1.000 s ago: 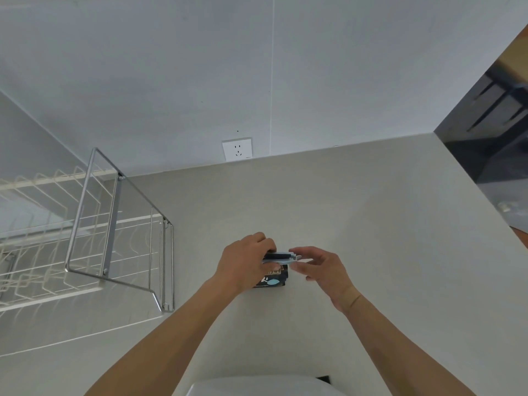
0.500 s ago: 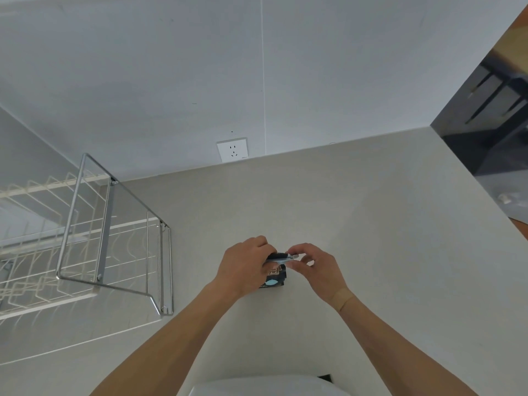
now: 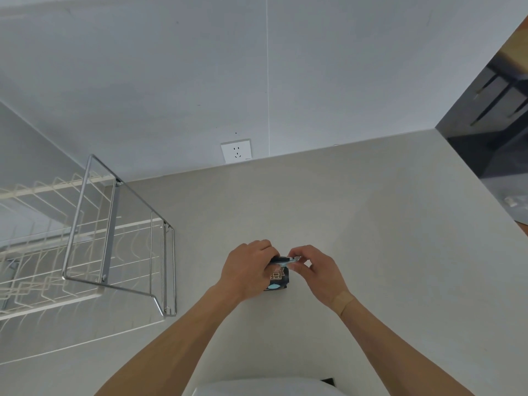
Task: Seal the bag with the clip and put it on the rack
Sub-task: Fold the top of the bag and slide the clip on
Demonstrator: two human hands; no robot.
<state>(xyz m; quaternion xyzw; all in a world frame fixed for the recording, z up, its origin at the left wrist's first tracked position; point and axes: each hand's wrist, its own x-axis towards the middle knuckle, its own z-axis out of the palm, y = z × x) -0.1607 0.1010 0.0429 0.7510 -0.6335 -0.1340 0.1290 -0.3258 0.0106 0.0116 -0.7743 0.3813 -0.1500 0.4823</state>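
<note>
Pale blue plastic marks the sealing clip, which lies across the top edge of the small dark snack bag. The fingertips of the right hand are pinched on the clip's right end. The left hand is curled closed around the bag's upper left side and the clip's left end, holding the bag upright on the light countertop. Whether the clip has fully latched cannot be determined; the fingers cover both ends.

Step in hand: sealing. The bag stands near the middle of the countertop, between the two hands, well apart from the wire dish rack at the left. A wall socket sits at the back wall, clear of the work.

Next move, as judged: press the clip shut along its full length and confirm the bag mouth is caught evenly. Then take the sealed bag in one hand and carry it left to the rack, over the chrome frame, and set it on a tier where it will not slip through the wires.
</note>
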